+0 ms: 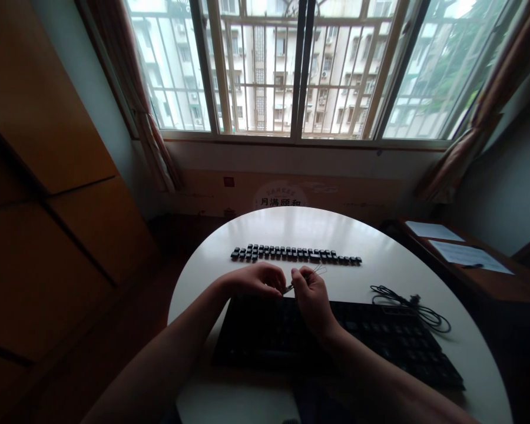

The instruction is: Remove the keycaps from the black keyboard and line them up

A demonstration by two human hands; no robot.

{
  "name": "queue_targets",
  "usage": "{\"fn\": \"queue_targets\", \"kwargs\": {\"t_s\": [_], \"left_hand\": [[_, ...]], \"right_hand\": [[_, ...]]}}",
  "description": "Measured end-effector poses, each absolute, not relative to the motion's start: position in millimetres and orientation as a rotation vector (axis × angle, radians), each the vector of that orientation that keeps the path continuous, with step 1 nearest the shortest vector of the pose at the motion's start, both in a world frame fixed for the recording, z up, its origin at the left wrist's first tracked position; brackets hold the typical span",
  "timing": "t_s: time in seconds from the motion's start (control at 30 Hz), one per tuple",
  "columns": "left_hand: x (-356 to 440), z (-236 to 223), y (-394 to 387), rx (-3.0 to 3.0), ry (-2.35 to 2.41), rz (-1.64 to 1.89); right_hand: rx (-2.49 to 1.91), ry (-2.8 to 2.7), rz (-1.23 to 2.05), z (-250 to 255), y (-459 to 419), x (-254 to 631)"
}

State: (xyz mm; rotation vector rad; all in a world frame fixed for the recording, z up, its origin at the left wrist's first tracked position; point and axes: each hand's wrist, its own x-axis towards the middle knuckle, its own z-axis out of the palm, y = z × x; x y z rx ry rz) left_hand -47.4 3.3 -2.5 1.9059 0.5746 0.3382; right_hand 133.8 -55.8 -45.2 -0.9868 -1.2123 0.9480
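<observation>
Both my hands meet above the back edge of a black keyboard (pixel 380 321) that lies on the round table. My right hand (pixel 310 294) is closed around a wire keycap puller (pixel 321 270), whose thin wire loops stick out past the fingers to the upper right. The puller's other, narrow end points to my left hand (pixel 261 280), which has its fingers curled and the thumb and fingertips pinched at that end. Whether a small piece sits there too, I cannot tell. Behind the hands, loose black keycaps (pixel 287 253) stand in rows. My forearms hide part of the keyboard.
A coiled black cable (pixel 424 312) lies behind the keyboard's right part on the white round table (pixel 203 277). To the right, a low brown table (pixel 477 282) bears paper sheets (pixel 463 256) and a pen. Wooden cabinets stand left; a barred window is ahead.
</observation>
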Motion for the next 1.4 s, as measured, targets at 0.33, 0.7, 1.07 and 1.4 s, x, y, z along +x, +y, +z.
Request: {"fn": "queue_targets", "kwargs": {"t_s": [0.33,0.7,1.07,1.4], "left_hand": [[-50.6,1.5,3.3,1.845,0.570,0.246],[-57.9,0.9,3.9,1.836,0.659,0.261],[-80.7,-8.0,33.0,1.914,1.068,1.020],[-89.5,-21.6,46.6,2.253,1.370,1.151]], "right_hand": [[-0.978,-1.269,0.903,-45.2,-57.8,132.9],[-1.010,-1.272,0.906,-44.8,-58.5,132.8],[-1.016,-1.253,0.913,-45.4,-59.3,132.8],[-0.995,-1.257,0.956,-48.7,-59.2,132.5]]}}
